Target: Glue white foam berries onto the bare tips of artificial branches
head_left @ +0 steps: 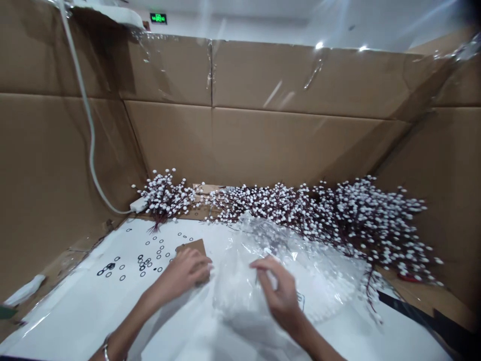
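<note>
My left hand lies over a small brown cardboard piece, its fingers gripping the piece's near edge. My right hand pinches the crumpled clear plastic bag, which spreads over a white-speckled mass that I cannot make out through the film. Behind the bag stretches a heap of artificial branches with white buds on dark red stems. A separate bunch of the same branches stands further left.
Several black rubber rings are scattered over the white sheet under my hands. Cardboard walls surround the work surface. A white cable runs down to a white plug block. A small red object lies at right.
</note>
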Demonstrator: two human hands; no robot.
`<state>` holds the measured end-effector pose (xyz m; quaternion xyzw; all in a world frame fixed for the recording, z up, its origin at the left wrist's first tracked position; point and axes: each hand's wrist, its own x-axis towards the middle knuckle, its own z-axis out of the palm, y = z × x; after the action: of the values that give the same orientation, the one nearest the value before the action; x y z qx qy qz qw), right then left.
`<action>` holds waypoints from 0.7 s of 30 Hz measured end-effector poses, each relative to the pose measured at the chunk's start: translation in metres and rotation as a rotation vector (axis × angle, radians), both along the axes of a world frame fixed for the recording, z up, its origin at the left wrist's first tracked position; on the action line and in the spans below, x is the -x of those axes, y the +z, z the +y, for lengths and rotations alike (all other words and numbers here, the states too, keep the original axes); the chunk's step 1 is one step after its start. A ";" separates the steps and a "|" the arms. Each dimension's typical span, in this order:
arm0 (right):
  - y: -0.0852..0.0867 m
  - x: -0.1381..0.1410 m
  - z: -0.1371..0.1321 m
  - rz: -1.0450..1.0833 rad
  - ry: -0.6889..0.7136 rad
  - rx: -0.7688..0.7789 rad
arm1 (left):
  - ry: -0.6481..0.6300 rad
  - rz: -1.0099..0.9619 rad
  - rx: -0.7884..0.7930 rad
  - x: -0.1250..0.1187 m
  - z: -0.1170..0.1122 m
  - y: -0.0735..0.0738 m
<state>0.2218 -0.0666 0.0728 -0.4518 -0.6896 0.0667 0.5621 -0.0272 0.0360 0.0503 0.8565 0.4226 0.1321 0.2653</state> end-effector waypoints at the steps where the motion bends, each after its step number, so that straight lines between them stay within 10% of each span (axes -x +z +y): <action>1: -0.007 0.018 0.001 -0.054 0.108 0.036 | 0.040 -0.048 -0.039 0.009 0.014 0.000; 7: -0.067 0.089 0.022 -0.348 0.300 0.239 | 0.380 -0.268 -0.229 0.048 0.086 -0.021; 21: -0.094 0.078 0.039 -0.333 0.122 0.478 | 0.098 -0.259 0.166 0.077 0.097 -0.059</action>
<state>0.1438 -0.0276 -0.0217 -0.5339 -0.7628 0.1859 0.3139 -0.1039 0.1329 -0.0083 0.7857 0.4357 0.2189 0.3807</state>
